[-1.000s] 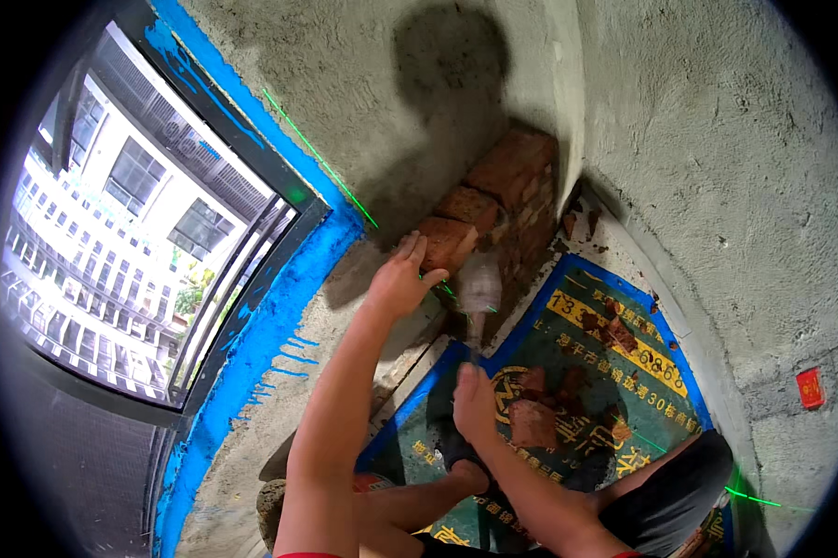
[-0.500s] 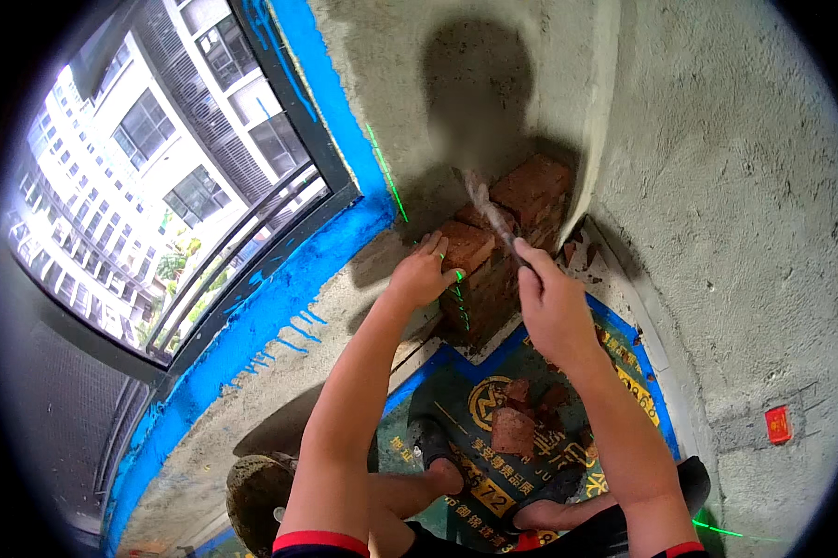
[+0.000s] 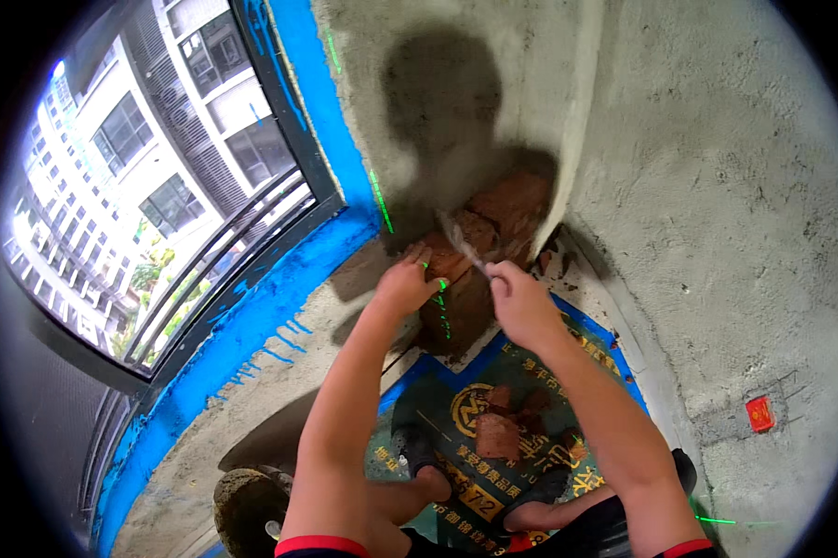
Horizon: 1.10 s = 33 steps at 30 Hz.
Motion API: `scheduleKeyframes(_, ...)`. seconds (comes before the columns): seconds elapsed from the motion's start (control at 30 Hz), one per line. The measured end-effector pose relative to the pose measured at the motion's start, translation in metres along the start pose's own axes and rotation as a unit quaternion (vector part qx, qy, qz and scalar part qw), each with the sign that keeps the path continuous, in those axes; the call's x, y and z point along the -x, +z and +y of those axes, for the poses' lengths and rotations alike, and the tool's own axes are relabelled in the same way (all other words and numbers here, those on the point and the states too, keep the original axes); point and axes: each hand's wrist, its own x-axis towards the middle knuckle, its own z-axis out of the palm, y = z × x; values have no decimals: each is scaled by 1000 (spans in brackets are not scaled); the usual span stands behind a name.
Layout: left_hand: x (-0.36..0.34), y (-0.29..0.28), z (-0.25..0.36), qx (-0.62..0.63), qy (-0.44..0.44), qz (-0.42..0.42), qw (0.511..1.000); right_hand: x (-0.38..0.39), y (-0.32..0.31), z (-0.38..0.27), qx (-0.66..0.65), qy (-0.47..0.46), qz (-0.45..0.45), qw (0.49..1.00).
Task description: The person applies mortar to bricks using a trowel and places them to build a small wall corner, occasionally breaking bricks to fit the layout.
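Note:
A short stack of red bricks [image 3: 507,205] stands against the plastered wall, partly in the shadow of a head. My left hand [image 3: 405,284] grips the near brick at the stack's left end, its fingers over the top and thumb at the side. My right hand [image 3: 517,298] is closed round the handle of a trowel-like metal tool [image 3: 461,242]. Its blade lies over the bricks just right of my left fingers; whether it touches them is unclear. Broken brick pieces [image 3: 496,435] lie on the printed green floor sheet [image 3: 475,479] below, between my forearms.
A window [image 3: 168,195] with a dark frame and blue-coated border [image 3: 335,149] is at the left. A mortar-crusted round container [image 3: 242,507] stands at the lower left. A curved rough wall [image 3: 698,232] rises on the right, with a red box [image 3: 759,413] set in it. Green laser lines cross the walls.
My right hand has raised the tool from low beside the stack to over the bricks, then shifted slightly down and left. My left hand stays on the brick, while the view has shifted.

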Motion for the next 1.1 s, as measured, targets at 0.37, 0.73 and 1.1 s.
scheduleKeyframes(0.37, -6, -2, 7, -16, 8, -13, 1000, 5, 17, 121, -210, 198, 52, 956)
scheduleKeyframes(0.73, -7, -5, 4, -37, 30, -17, 999, -1, 38, 120, -150, 224, -18, 963)
scheduleKeyframes(1.1, -15, -12, 19, -68, 13, -51, 996, 66, 26, 144, -419, 247, -169, 857)
